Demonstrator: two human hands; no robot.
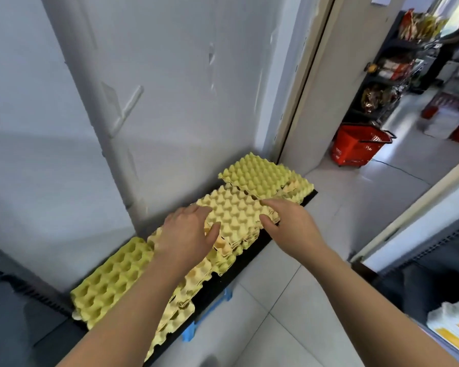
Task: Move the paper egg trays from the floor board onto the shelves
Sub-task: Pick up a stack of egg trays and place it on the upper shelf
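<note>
Several yellow paper egg trays lie in low stacks along a black floor board (252,251) against the white wall. The middle stack (233,213) is bumps-up. My left hand (188,231) rests on its left edge, fingers spread and thumb out toward the tray's front. My right hand (284,218) touches its right edge with fingers extended and thumb tucked at the side. A far stack (260,176) sits by the door frame and a near stack (112,276) lies cups-up at the left. No shelf for the trays shows clearly.
The board stands on a blue pallet (212,311) on pale floor tiles. An open doorway at right leads to a shop with a red basket (358,147), dark racks (390,75) and a person (453,41). A dark unit (421,274) stands at lower right.
</note>
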